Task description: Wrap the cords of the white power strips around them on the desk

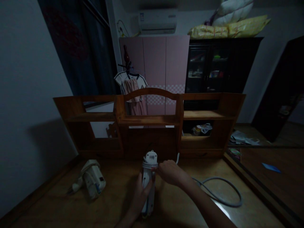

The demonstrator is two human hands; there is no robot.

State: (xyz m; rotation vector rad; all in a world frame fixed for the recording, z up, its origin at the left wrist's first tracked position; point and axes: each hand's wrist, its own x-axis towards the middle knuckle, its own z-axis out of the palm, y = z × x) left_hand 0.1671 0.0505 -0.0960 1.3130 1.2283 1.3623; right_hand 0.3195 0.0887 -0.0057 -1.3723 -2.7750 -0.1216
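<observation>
My left hand (140, 193) is closed around a long white power strip (148, 205), held upright with its back side towards me. Several turns of grey cord (150, 165) wrap around the strip near its rounded top end. My right hand (170, 171) is shut on the cord beside these turns, just right of the strip. From there the free grey cable (238, 193) runs behind my right forearm and lies in a wide loop on the wooden surface at the right.
A white device (94, 180) with its own wrapped cord lies at the left. A wooden shelf unit (152, 120) stands across the back of the wooden surface (114, 209). A raised edge (251, 186) borders the right side. Wardrobes (154, 60) stand beyond.
</observation>
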